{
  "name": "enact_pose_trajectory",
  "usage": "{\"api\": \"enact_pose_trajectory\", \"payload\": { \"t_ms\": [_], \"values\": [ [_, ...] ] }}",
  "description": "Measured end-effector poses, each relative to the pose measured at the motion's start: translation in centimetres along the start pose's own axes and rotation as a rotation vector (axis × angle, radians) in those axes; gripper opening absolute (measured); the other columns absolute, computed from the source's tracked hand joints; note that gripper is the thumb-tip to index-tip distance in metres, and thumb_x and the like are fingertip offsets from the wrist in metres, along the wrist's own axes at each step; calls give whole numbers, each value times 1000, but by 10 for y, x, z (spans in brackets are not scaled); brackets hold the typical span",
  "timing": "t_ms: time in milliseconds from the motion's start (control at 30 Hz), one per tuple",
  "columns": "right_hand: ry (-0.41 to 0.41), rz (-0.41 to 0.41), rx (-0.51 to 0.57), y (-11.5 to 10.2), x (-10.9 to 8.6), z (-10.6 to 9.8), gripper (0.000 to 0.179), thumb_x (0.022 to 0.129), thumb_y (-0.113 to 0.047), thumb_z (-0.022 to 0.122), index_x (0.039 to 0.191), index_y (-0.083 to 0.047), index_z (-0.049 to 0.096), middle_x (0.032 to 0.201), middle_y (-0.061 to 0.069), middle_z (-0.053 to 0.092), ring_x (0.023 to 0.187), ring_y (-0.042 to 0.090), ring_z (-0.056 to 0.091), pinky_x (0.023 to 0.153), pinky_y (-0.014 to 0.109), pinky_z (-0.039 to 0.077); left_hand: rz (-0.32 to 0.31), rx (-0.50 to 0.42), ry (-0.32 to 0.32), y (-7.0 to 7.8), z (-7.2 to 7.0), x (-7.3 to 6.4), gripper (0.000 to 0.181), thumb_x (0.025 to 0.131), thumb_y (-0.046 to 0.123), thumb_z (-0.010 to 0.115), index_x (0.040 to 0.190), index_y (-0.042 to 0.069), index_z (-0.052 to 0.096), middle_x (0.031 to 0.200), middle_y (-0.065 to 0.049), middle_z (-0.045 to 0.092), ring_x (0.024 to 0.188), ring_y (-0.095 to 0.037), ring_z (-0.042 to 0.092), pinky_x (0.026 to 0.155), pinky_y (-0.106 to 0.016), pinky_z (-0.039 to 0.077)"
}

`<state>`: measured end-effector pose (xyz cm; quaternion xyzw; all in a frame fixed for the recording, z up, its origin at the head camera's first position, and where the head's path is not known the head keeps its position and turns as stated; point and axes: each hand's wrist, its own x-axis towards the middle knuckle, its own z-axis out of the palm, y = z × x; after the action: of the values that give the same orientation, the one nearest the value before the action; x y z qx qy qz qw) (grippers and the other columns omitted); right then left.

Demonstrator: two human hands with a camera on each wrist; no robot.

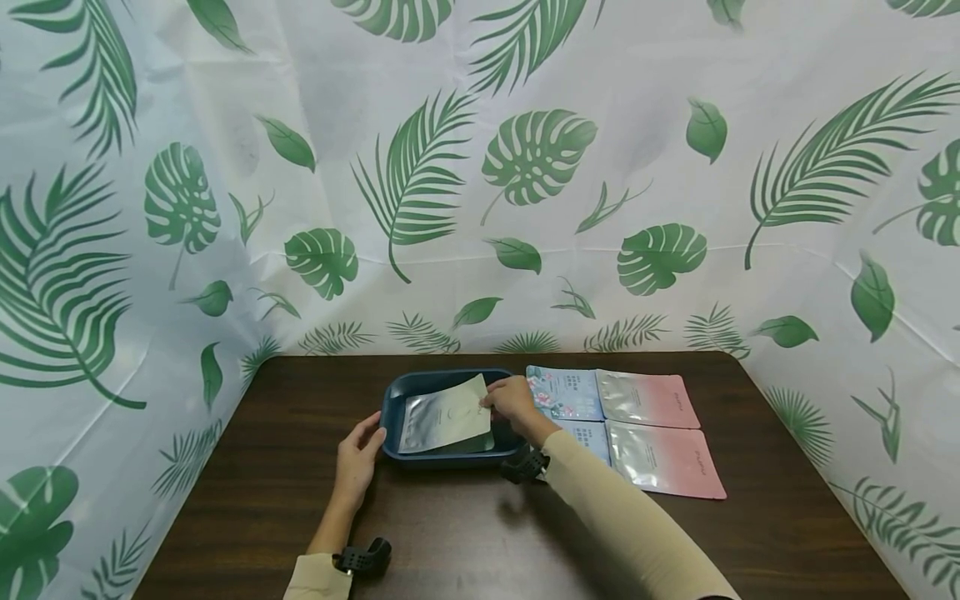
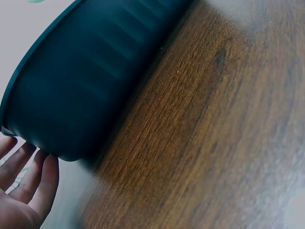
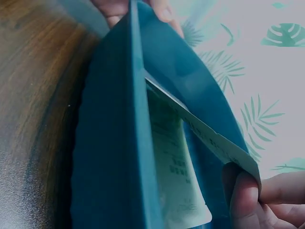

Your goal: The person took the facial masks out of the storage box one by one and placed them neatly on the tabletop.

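Observation:
A dark blue plastic basin (image 1: 442, 461) sits toward the back of the table. My left hand (image 1: 356, 462) holds its left end, thumb over the rim and fingers against the outer wall, as the left wrist view shows (image 2: 28, 183). My right hand (image 1: 516, 404) pinches the right edge of a pale green and silver sheet mask packet (image 1: 446, 417). That packet is tilted inside the basin, its right side raised. Beneath it lies another green packet (image 3: 176, 167), partly hidden in the head view.
Right of the basin, sheet mask packets lie in two rows: blue floral ones (image 1: 566, 393) beside pink and silver ones (image 1: 667, 458). My right forearm partly covers the nearer blue packet (image 1: 592, 437). A leaf-patterned sheet (image 1: 450, 292) hangs behind the brown table (image 1: 247, 500).

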<state>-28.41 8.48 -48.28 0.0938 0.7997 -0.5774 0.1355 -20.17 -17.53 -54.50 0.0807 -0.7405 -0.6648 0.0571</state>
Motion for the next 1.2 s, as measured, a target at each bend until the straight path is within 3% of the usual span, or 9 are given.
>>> {"api": "enact_pose_trajectory", "payload": {
  "t_ms": [233,400,667,900,1067,1200],
  "values": [
    [-27,-31,52,-5,-3,-9,18,85,4,64,102,7,68,92,18,68,65,18,61,60,28,55,0,11,4,1,1,-1,42,100,16,54,140,2,50,139,-22,53,99,-5,57,78,-12,49],
    [-19,-24,101,-6,-1,-13,26,85,4,64,110,10,66,94,18,69,64,13,61,57,25,54,2,21,8,-1,0,-2,42,100,16,54,140,2,50,140,-22,52,97,-3,57,78,-12,49],
    [-4,7,154,-8,2,-28,33,85,1,67,116,10,61,79,6,65,60,11,59,54,24,52,3,23,16,-2,0,-1,42,100,19,55,139,3,52,139,-21,54,100,-8,58,78,-14,49],
    [-15,-20,186,-9,-2,-46,33,86,-1,67,118,9,63,87,10,69,62,11,62,60,27,56,-1,26,23,1,1,0,42,100,18,55,138,3,52,138,-22,54,100,-9,59,76,-14,49],
    [-34,-55,216,-10,-8,-57,28,85,0,68,111,10,65,82,8,69,61,12,64,58,26,56,-9,26,21,1,1,1,42,100,17,55,139,3,52,138,-22,54,105,-18,59,75,-14,49],
    [-38,-58,230,-9,-10,-67,30,85,1,68,113,11,63,81,6,69,62,12,65,60,26,56,-25,8,10,5,1,-1,42,100,16,55,139,2,51,139,-22,53,105,-16,59,75,-14,49]
  ]
}}
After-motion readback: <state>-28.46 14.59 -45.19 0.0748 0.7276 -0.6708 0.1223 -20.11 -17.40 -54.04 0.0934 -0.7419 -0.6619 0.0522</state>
